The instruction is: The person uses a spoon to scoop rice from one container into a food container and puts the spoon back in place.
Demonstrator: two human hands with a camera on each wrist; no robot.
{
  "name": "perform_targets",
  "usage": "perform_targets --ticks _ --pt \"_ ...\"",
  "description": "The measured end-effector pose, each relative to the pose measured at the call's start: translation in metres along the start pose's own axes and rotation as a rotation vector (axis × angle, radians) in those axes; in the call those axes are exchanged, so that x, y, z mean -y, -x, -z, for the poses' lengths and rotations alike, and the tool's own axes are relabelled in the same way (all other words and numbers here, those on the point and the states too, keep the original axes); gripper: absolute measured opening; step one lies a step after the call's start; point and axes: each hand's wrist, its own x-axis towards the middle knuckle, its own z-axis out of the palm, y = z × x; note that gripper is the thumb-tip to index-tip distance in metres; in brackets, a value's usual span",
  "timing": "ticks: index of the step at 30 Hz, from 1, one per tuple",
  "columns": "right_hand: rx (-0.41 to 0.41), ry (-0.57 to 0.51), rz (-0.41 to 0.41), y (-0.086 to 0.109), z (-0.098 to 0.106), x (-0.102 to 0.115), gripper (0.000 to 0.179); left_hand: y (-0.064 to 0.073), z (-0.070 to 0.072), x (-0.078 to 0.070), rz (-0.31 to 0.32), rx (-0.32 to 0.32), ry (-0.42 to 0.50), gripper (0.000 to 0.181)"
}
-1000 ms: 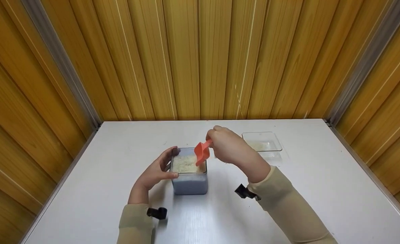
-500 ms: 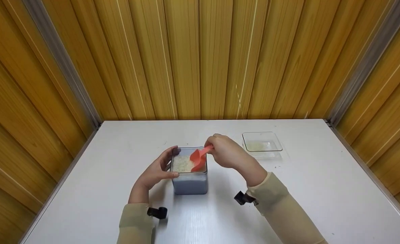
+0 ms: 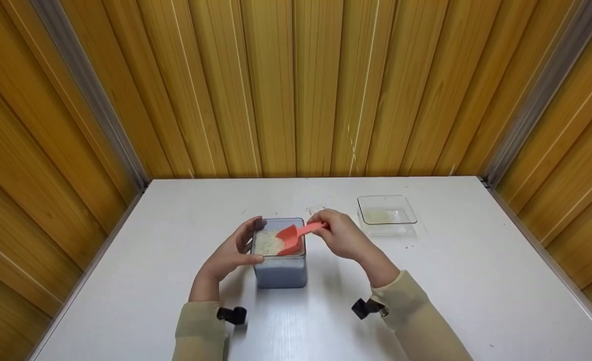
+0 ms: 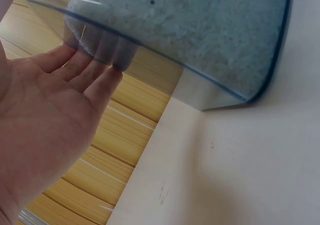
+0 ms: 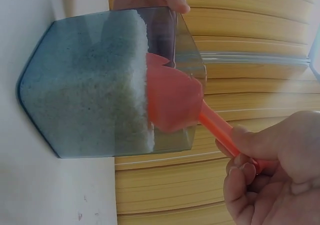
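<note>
A bluish see-through plastic container point(image 3: 280, 273) stands upright on the table, filled to near its rim with rice point(image 3: 267, 244). My left hand point(image 3: 230, 253) holds its left side, thumb at the front rim and fingers at the back corner; in the left wrist view those fingers point(image 4: 75, 67) show along the wall. With my right hand point(image 3: 341, 233) I grip the handle of a coral-red scoop point(image 3: 289, 239). Its head lies inside the container, open end toward the left, and the front edge meets the rice in the right wrist view.
Behind and right of my right hand sits a shallow clear tray point(image 3: 401, 220) with a little rice at its left. Scattered grains lie on the white table point(image 3: 175, 240). Wood-patterned walls point(image 3: 316, 90) enclose the back and sides.
My right hand has come down and toward me, lowering the scoop from above the rim to the rice and tilting its handle flatter. My left hand keeps its hold.
</note>
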Motion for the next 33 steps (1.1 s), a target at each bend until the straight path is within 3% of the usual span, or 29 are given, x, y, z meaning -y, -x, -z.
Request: perform_targets --ticks 11,24,33 --pt "-0.057 -0.101 0.004 0.004 -0.013 -0.011 0.016 0.000 -0.001 0.000 -0.005 -0.003 -0.014 0.108" --pt "-0.093 -0.177 0.022 0.003 -0.034 -0.008 0.014 0.000 0.000 -0.002 -0.005 0.003 -0.018 0.110" --pt "-0.111 -0.260 -0.024 0.006 -0.033 -0.019 0.017 0.000 0.001 -0.001 -0.004 0.004 -0.017 0.110"
